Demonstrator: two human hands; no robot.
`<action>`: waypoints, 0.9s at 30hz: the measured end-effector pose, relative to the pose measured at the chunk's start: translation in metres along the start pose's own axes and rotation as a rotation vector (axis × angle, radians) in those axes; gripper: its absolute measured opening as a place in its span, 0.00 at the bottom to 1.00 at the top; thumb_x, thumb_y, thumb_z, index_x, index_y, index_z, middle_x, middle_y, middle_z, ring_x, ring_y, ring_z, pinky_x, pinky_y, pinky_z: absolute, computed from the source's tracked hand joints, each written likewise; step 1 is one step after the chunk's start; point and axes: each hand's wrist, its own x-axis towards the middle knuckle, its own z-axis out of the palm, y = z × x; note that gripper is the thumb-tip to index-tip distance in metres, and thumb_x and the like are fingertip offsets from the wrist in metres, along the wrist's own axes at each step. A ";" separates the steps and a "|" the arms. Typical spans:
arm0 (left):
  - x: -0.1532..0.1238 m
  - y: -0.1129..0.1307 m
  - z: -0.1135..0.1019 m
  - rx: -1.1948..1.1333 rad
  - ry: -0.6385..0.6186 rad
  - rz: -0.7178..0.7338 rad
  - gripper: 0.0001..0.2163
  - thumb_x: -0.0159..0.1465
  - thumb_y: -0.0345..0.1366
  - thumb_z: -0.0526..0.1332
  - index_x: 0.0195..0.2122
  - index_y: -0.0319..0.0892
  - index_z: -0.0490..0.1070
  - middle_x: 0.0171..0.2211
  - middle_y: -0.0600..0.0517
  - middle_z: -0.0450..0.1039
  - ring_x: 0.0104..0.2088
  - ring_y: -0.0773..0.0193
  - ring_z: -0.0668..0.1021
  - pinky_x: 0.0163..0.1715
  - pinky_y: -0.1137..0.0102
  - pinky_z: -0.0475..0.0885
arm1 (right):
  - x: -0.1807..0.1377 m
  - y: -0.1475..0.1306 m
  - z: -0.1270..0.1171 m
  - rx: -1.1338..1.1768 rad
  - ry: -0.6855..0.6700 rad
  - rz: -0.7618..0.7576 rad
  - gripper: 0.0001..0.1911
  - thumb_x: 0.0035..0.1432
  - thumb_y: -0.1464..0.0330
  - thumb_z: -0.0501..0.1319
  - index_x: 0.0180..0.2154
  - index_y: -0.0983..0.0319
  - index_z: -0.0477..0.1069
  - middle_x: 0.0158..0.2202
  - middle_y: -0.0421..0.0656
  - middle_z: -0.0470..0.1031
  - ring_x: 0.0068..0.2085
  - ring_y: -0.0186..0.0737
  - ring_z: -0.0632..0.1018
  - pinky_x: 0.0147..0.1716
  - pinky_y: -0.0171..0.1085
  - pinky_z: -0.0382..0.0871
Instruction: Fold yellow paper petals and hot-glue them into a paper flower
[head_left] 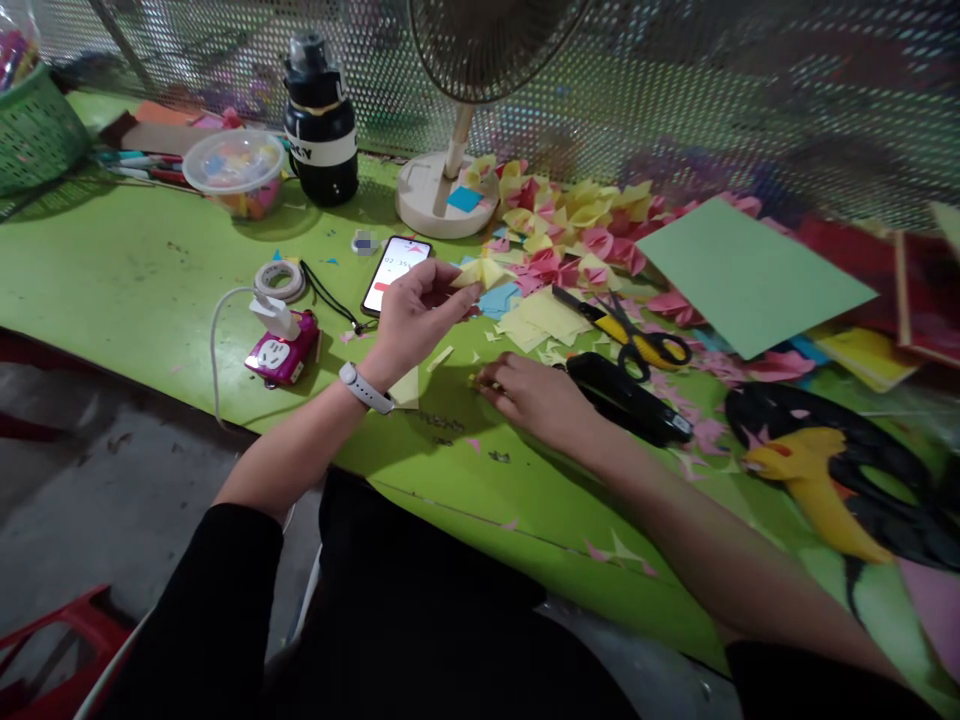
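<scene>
My left hand (420, 310), with a white watch on its wrist, pinches a folded yellow paper piece (484, 272) above the table. My right hand (536, 395) is low over the table with fingers curled together; a tiny yellow bit shows at its fingertips, too small to name. A black stapler (626, 400) lies just beside the right hand. Yellow paper squares (541, 318) and blue paper pieces (499, 300) lie beyond the hands. Loose staples (441, 422) and paper scraps are scattered on the green table (450, 490) between my forearms.
Folded pink and yellow paper pieces (592, 215) heap behind, by a fan (420, 205). Scissors (637, 345), a green sheet (754, 275) and a yellow glue gun (825, 490) lie right. Leftward are a phone (397, 262), tape roll (280, 281), purple power adapter (285, 355) and black bottle (322, 130).
</scene>
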 end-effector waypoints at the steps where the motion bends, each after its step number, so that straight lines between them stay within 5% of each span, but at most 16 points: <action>1: 0.000 -0.001 0.000 0.000 -0.006 -0.003 0.08 0.62 0.33 0.66 0.33 0.41 0.65 0.28 0.55 0.74 0.28 0.71 0.80 0.31 0.75 0.78 | 0.000 0.002 0.002 0.023 0.008 -0.001 0.10 0.65 0.70 0.56 0.39 0.61 0.77 0.40 0.49 0.79 0.37 0.42 0.79 0.29 0.38 0.71; 7: -0.004 -0.009 0.003 0.073 -0.067 0.057 0.06 0.63 0.32 0.65 0.35 0.40 0.67 0.30 0.52 0.76 0.30 0.69 0.81 0.32 0.74 0.79 | -0.005 0.004 -0.017 0.180 0.130 0.009 0.09 0.63 0.71 0.58 0.36 0.62 0.77 0.37 0.47 0.80 0.36 0.42 0.79 0.33 0.40 0.71; 15: -0.019 -0.019 0.009 0.487 -0.158 0.441 0.03 0.66 0.32 0.61 0.39 0.40 0.71 0.35 0.49 0.77 0.31 0.69 0.79 0.34 0.73 0.76 | -0.022 -0.006 -0.055 0.379 0.440 0.120 0.09 0.62 0.63 0.61 0.34 0.59 0.78 0.34 0.45 0.80 0.30 0.40 0.77 0.29 0.39 0.68; 22: -0.023 -0.006 0.010 0.683 -0.204 0.534 0.03 0.66 0.31 0.60 0.41 0.41 0.71 0.34 0.48 0.78 0.33 0.67 0.80 0.32 0.72 0.75 | -0.019 -0.006 -0.056 0.331 0.503 0.169 0.09 0.62 0.63 0.60 0.32 0.57 0.78 0.32 0.43 0.80 0.29 0.40 0.76 0.29 0.40 0.67; 27: -0.025 -0.006 0.011 0.616 -0.230 0.495 0.05 0.65 0.29 0.61 0.42 0.39 0.71 0.35 0.47 0.79 0.33 0.67 0.81 0.33 0.73 0.77 | -0.016 -0.003 -0.055 0.283 0.492 0.190 0.10 0.62 0.64 0.60 0.32 0.58 0.77 0.32 0.44 0.80 0.29 0.40 0.76 0.29 0.39 0.66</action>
